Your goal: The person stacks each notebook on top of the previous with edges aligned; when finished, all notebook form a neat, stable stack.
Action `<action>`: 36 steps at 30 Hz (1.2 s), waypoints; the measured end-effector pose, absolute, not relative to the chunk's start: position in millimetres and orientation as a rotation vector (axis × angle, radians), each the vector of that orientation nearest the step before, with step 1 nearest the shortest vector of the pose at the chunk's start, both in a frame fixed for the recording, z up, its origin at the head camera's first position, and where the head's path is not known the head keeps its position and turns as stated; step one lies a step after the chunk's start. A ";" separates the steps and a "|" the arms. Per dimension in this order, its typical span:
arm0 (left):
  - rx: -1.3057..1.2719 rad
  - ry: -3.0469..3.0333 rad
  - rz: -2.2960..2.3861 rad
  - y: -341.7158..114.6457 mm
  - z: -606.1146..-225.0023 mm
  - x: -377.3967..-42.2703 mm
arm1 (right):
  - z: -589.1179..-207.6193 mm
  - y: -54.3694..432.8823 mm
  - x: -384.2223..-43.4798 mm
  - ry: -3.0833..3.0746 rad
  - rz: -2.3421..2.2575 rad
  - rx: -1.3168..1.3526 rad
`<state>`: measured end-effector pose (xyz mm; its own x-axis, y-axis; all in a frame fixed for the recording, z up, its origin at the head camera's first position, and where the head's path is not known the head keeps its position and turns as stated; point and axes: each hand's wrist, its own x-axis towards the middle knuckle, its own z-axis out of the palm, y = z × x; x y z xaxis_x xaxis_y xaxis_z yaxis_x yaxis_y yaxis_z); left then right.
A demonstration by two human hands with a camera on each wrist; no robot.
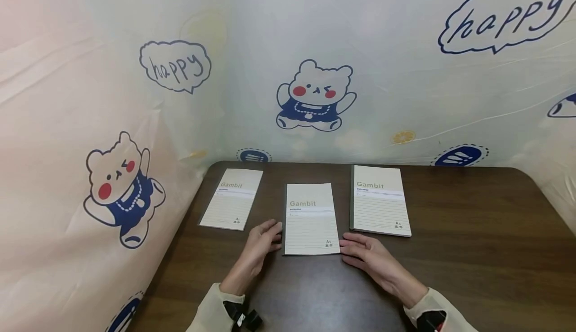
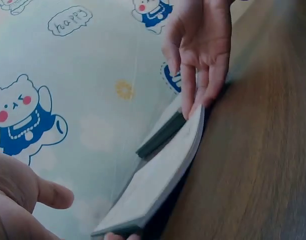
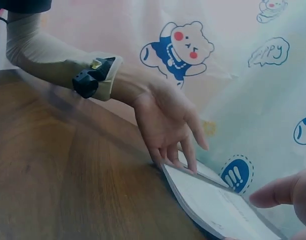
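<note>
A pale sheet (image 1: 396, 17), printed with bears (image 1: 316, 97), is seen behind a brown table (image 1: 472, 232). On it, the middle notebook (image 1: 310, 229) is laid between the left notebook (image 1: 231, 200) and the right notebook (image 1: 380, 204), closer to the person. Its left side is touched by the left hand (image 1: 260, 244), its right side by the right hand (image 1: 374, 260). Both hands' fingers are held loose and nearly straight, with nothing gripped.

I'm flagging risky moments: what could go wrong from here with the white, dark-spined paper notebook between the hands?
The white, dark-spined paper notebook might slip, since the left hand and right hand meet only its edges, thumbs not pinching it.

It could also knock the white rectangular notebook to its right; the gap looks narrow.
</note>
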<state>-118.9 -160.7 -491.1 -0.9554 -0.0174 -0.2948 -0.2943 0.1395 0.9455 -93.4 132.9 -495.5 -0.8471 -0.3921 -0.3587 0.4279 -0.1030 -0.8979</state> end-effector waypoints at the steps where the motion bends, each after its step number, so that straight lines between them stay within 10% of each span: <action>1: -0.291 2.213 1.900 -160.6 -491.6 -117.7 | -496.2 132.8 -94.0 1.639 -1.990 0.041; 36: -0.111 2.224 1.997 -127.9 -489.1 -126.4 | -486.0 158.1 -104.7 2.076 -1.973 0.032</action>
<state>-126.4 -127.9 -489.1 -0.9859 0.0452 -0.1609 -0.1551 0.1109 0.9817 -104.7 158.1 -486.0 -0.9615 -0.1729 -0.2134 0.2043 0.0692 -0.9765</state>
